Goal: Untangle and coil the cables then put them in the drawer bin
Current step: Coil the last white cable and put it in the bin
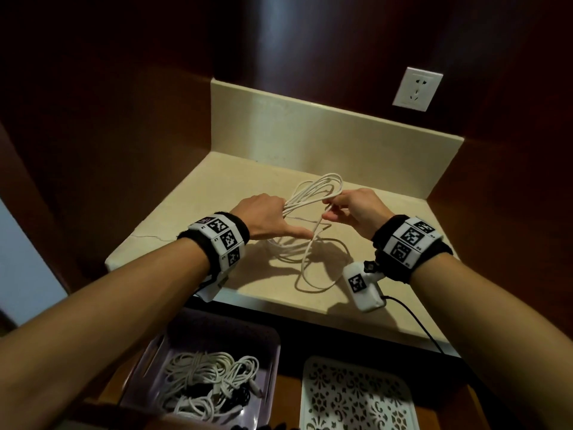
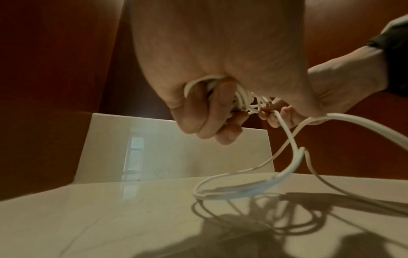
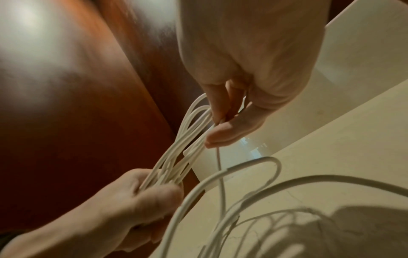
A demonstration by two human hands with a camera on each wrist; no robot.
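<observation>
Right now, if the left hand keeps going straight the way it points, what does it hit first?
Probably the right hand: the left hand points across at it along the white cable loops both hands hold. Depth is unclear; beyond lies bare countertop.

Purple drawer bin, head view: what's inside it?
The purple bin holds several coiled white cables and at least one black cable. The person's left forearm covers its left part, so an exact count is not possible.

Glossy stone counter [image 1: 192, 243] (polished); smooth plastic cable [image 1: 313, 193].
</observation>
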